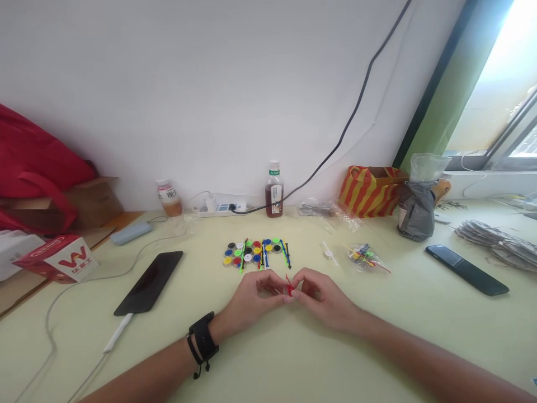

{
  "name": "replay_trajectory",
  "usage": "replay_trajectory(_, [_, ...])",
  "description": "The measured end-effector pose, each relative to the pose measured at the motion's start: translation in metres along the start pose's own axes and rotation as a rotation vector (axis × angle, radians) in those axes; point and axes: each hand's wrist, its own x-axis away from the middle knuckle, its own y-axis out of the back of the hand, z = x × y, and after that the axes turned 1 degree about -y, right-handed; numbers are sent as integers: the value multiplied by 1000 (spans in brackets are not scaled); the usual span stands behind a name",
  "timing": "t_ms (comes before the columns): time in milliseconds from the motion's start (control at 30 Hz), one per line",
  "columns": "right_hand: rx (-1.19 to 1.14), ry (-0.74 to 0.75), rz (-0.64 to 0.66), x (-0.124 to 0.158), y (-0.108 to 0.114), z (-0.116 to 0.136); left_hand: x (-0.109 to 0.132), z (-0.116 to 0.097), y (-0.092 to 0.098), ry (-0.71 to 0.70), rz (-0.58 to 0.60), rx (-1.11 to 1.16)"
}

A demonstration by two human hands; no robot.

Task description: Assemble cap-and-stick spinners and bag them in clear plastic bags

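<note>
My left hand and my right hand meet over the near middle of the table. Both are closed in a pinch on a small red plastic piece, whose thin pointed end sticks up between the fingertips. The fingers hide much of it. Just beyond lie several coloured plastic discs in a cluster, with coloured plastic arrows on and beside them. Right of these is a white arrow spinner. Farther right, a clear plastic bag holds more coloured arrow pieces.
A charging phone lies left, its cable trailing forward; another phone lies right. Against the wall stand a dark drink bottle, a power strip and a striped bag. A red-and-white box sits far left.
</note>
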Motion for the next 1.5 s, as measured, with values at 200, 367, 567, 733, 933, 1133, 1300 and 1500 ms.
replay_trajectory(200, [341,99,-65,5,4,4,2,-2,-2,-59,4,-281])
replay_trajectory(367, [581,2,-110,-1,19,-2,4,3,-2,-110,-62,-389])
replay_trajectory(567, [880,-37,-231,-16,46,-23,3,9,12,-243,-102,-702])
replay_trajectory(733, [1061,-6,-385,-24,61,-40,0,15,24,-289,-121,-889])
replay_trajectory(933, [817,267,-189,-15,28,-23,0,18,24,-265,-41,-993])
replay_trajectory(1133, [764,234,-17,-6,6,-6,-7,18,25,-285,-17,-1076])
replay_trajectory(1300, [763,201,-15,-6,9,-6,-25,19,27,-360,35,-1084])
replay_trajectory(1500, [777,198,-19,-6,8,-6,-33,19,24,-344,17,-1096])
